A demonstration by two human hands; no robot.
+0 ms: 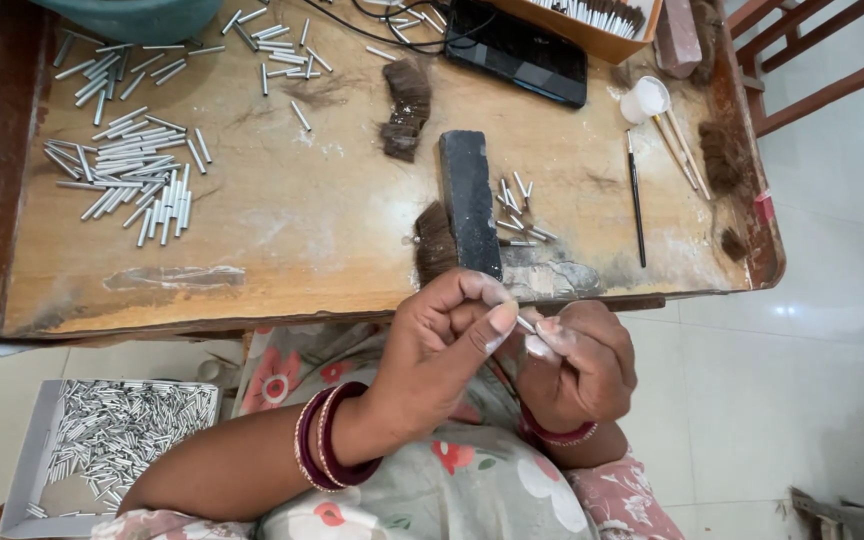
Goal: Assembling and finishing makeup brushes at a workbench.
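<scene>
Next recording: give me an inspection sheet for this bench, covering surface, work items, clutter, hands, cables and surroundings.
Surface: worn wooden table, scuffed and stained near the front edge.
Work items: small metal tube pinched between both hands; piles of metal tubes on the table; dark block; tufts of brown hair.
Clutter: thin brush, small white cup, black tablet.
Hands: left hand and right hand both closed on the tube, held over the lap.
Cables: black cables at the far edge.
Surroundings: box of tubes on the floor at the left; wooden chair; pale tiled floor.
</scene>
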